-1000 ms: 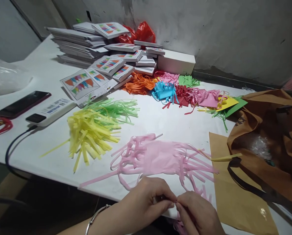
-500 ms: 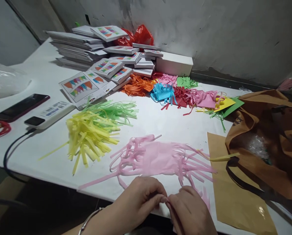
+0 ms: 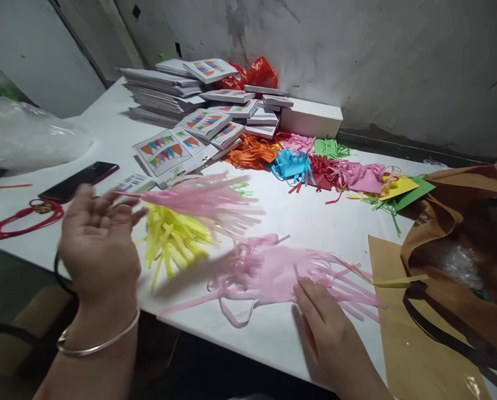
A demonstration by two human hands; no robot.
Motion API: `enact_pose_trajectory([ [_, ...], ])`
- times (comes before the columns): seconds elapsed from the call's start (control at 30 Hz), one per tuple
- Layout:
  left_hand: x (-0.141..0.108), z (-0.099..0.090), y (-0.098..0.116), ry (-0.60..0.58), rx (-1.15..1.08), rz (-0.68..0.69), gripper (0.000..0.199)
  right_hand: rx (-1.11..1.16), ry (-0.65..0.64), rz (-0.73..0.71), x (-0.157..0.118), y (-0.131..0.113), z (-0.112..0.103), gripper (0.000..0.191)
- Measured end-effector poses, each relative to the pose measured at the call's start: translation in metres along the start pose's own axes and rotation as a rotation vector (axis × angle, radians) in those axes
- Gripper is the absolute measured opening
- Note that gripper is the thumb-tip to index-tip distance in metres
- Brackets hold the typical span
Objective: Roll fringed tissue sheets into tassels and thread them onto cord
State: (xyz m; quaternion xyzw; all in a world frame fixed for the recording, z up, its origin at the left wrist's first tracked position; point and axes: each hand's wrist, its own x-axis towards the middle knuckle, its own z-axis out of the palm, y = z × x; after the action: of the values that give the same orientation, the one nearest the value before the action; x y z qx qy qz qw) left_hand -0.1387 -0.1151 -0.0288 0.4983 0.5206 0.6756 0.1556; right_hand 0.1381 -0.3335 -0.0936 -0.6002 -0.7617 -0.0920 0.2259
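My left hand (image 3: 102, 228) is raised over the left front of the table, its fingers closed on the twisted end of a pink tassel (image 3: 202, 200). The tassel's blurred strips spread rightward above a yellow tassel (image 3: 175, 239) and a mostly covered green one. Fringed pink tissue paper (image 3: 273, 272) lies flat at the front centre. My right hand (image 3: 326, 316) rests its fingertips on the lower right part of that paper; a thin pink strip stands at the fingertips, and whether they grip it is unclear.
Printed packets (image 3: 160, 94) are stacked at the back, beside a white box (image 3: 311, 116). Coloured tassels (image 3: 290, 164) lie before them. A phone (image 3: 79, 180) and red cord (image 3: 27, 219) are at left. At right are a brown bag (image 3: 448, 222) and brown envelope (image 3: 419, 333).
My hands, together at the front edge before, are now apart. The left has moved up and left with a pink tassel; the right has come onto the pink paper. The view has shifted left.
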Motion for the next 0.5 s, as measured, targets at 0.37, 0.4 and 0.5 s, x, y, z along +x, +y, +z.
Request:
enact_pose_trajectory([
  [0.37,-0.160,0.018,0.007,-1.316,0.265,0.744,0.038,0.013,0.102,-0.069,0.011,0.003,0.015,0.025],
  [0.4,-0.162,0.020,0.004,-1.298,0.269,0.753,0.034,0.013,0.092,-0.042,0.007,0.005,0.013,0.022],
  [0.5,-0.157,0.021,-0.004,-1.307,0.242,0.773,0.033,-0.155,0.079,0.043,-0.018,0.028,0.002,0.026],
])
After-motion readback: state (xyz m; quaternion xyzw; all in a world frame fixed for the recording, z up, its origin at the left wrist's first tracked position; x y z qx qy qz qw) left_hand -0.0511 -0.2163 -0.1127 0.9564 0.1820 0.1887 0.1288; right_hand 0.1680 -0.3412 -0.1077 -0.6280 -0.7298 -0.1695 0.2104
